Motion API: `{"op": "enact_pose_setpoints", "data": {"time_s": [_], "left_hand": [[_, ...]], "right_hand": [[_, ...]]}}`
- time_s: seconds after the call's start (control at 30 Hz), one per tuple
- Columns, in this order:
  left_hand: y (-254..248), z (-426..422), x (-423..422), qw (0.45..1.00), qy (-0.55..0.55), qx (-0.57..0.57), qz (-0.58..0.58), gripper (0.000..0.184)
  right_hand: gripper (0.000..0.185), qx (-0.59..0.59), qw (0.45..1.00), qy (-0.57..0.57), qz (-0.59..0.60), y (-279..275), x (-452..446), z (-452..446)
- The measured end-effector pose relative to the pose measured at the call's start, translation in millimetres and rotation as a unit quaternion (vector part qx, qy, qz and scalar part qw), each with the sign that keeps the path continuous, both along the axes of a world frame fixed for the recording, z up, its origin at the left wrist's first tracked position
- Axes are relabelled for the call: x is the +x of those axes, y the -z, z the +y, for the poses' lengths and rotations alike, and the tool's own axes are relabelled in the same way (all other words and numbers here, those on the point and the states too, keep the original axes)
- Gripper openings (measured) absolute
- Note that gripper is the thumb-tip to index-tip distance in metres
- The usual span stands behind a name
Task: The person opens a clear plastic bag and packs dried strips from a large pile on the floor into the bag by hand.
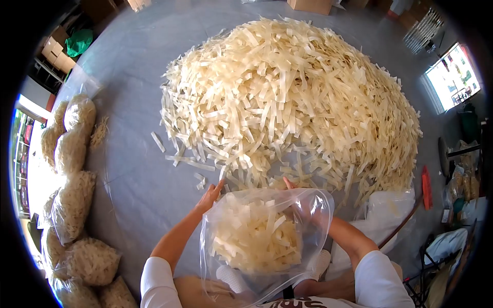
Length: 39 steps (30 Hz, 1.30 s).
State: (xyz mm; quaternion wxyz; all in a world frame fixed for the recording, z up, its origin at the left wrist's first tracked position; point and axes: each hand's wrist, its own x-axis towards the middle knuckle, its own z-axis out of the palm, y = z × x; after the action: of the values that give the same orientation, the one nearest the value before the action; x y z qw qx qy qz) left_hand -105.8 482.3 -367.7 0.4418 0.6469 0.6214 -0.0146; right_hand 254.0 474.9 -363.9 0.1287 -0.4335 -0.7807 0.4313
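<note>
A clear plastic bag (205, 241) with its mouth wide open stands between my forearms, partly filled with pale yellow flat strips (257, 236). My left hand (209, 197) is just outside the bag's far left rim, fingers stretched toward the near edge of a big pile of the same strips (292, 87). My right hand (304, 201) shows mostly through the plastic at the far right rim. One of its fingers sticks out past the rim toward the pile, and the others are blurred by the plastic. Neither hand visibly grips any strips.
Filled clear bags (74, 205) line the floor on the left. Several loose strips (190, 163) lie at the pile's left edge. To the right are a white plastic sack (382, 213) and a red object (426, 187). A cardboard box (310, 6) stands beyond the pile.
</note>
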Motion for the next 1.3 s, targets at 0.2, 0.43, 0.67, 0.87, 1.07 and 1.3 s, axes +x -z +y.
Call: {"op": "enact_pose_setpoints", "data": {"time_s": [0.2,0.43,0.67,0.87,1.07,1.3], "left_hand": [[26,16,5,0.993,0.018,0.113,-0.020,0.074],[9,28,-6,0.940,-0.225,0.198,0.164,0.113],[-3,47,20,0.978,-0.169,-0.012,0.124,0.133],[14,57,45,0.972,-0.044,0.075,-0.220,0.119],[-23,52,57,0.921,-0.131,0.090,-0.357,0.094],[-102,68,60,0.907,-0.108,0.214,-0.347,0.070]], "right_hand": [[0.072,0.212,0.958,-0.053,-0.184,-4,-32,58],[0.095,0.181,0.949,0.254,0.051,-3,-69,108],[0.131,0.135,0.950,0.265,-0.092,15,-46,110],[0.121,0.007,0.982,0.177,0.064,19,-93,95],[0.101,-0.116,0.956,0.114,0.245,-26,-112,77],[0.093,-0.076,0.956,0.112,0.259,-103,-106,88]]}}
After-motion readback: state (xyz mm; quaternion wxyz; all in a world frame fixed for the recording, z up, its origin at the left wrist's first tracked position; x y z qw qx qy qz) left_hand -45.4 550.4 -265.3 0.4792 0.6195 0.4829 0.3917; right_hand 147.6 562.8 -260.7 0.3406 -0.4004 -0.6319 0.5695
